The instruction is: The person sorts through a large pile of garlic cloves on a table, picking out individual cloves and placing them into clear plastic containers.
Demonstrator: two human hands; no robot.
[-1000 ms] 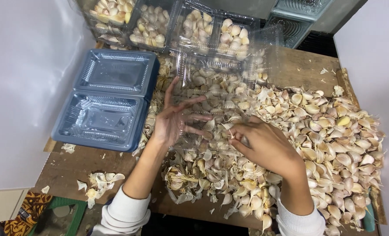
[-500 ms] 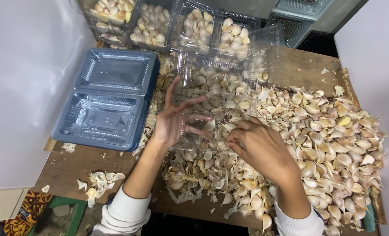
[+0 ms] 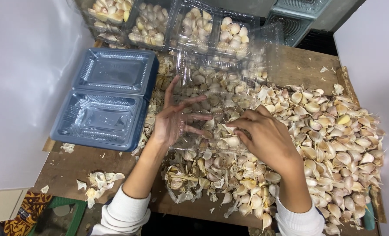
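Wooden table (image 3: 308,65): splayed left hand (image 3: 173,120), right hand (image 3: 264,135) pinching papery garlic cloves (image 3: 334,131).

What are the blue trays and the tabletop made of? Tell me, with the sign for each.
Blue trays: likely thin moulded plastic, glossy; light glints on the ribbed, see-through walls.
Tabletop: apparently bare wood or board, matt brown, scuffed, edges worn.

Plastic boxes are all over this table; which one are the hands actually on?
The open clear box in the middle, lying on the garlic cloves. The left hand and right hand both touch it; the filled boxes behind and the blue stack lie untouched.
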